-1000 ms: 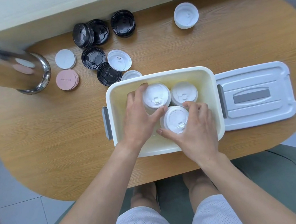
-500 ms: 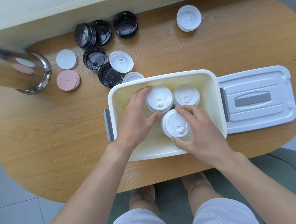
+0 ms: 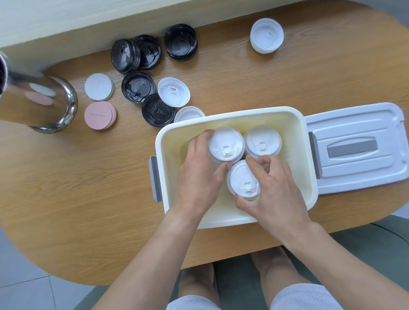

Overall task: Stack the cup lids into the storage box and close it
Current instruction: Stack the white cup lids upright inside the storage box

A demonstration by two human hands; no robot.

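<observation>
left hand [image 3: 197, 171] still grips far-left lid stack [image 3: 226, 144] | right hand [image 3: 272, 192] now curled round near stack [image 3: 242, 179], thumb beneath

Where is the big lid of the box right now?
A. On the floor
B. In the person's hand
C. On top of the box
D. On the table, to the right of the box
D: the box lid lies flat on the table right of the open storage box.
</observation>
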